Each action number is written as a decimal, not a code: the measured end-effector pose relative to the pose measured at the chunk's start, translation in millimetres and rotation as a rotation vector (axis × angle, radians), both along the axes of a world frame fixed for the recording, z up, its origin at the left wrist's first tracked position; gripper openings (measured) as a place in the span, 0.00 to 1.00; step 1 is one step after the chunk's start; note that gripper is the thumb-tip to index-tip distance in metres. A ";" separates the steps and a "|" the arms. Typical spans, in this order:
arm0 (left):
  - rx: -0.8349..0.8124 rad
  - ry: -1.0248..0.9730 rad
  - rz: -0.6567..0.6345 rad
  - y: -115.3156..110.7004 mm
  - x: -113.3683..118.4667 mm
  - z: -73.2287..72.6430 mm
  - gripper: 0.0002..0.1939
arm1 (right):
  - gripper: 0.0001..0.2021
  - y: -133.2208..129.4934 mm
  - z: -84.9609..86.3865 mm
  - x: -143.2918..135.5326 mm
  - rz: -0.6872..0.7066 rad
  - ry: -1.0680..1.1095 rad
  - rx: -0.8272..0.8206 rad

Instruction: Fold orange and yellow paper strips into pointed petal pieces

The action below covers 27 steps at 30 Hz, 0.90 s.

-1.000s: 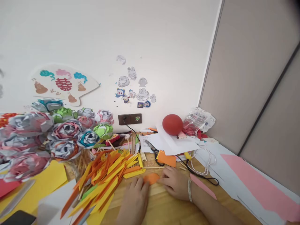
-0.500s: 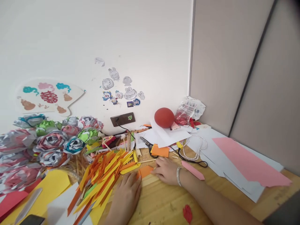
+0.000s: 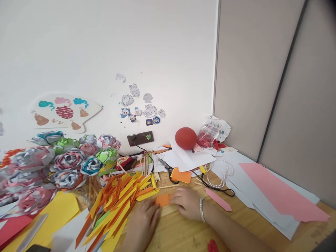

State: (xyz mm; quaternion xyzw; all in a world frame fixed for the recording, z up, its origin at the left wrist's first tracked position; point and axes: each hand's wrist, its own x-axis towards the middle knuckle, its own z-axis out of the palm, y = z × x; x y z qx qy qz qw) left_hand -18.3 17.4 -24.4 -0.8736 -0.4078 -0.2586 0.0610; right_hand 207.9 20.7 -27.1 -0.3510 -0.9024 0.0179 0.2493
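A small piece of orange paper (image 3: 164, 200) lies on the wooden table between my two hands, its upper side facing me. At its left end, the fingertips of my left hand (image 3: 145, 218) press on it with the fingers held together. My right hand (image 3: 187, 203), with a shiny bracelet (image 3: 202, 210) at the wrist, grips the right end with curled fingers. The fingertips partly cover both ends of the paper. Just to the left lies a heap of folded orange and yellow paper strips (image 3: 123, 196). Right of my right hand is a folded pink strip (image 3: 218, 199).
Behind my hands are dark scissors (image 3: 168, 168), orange paper squares (image 3: 181, 175) and a red balloon (image 3: 186, 138). Paper flowers (image 3: 68, 161) crowd the left. A pearl string (image 3: 215, 184) and pink paper (image 3: 278, 190) lie right. A red scrap (image 3: 212, 245) is near the front.
The view has tilted, so most things sit lower in it. The orange paper now looks shorter and more rectangular between my fingers; both hands stay at its ends.
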 end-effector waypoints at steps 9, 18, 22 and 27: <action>-0.304 -0.245 0.053 2.7 3.0 11.0 0.03 | 0.15 1.0 0.3 -3.2 -0.059 0.251 -0.089; -0.358 -0.241 0.021 0.2 7.1 14.7 0.07 | 0.04 8.2 -2.4 -14.9 -0.265 0.303 -0.270; -0.379 -0.243 0.015 -4.1 8.6 21.4 0.09 | 0.04 6.6 -2.8 -17.7 -0.215 0.269 -0.274; -0.393 -0.232 0.006 -5.2 9.8 24.8 0.08 | 0.06 5.3 -3.2 -17.8 -0.174 0.225 -0.245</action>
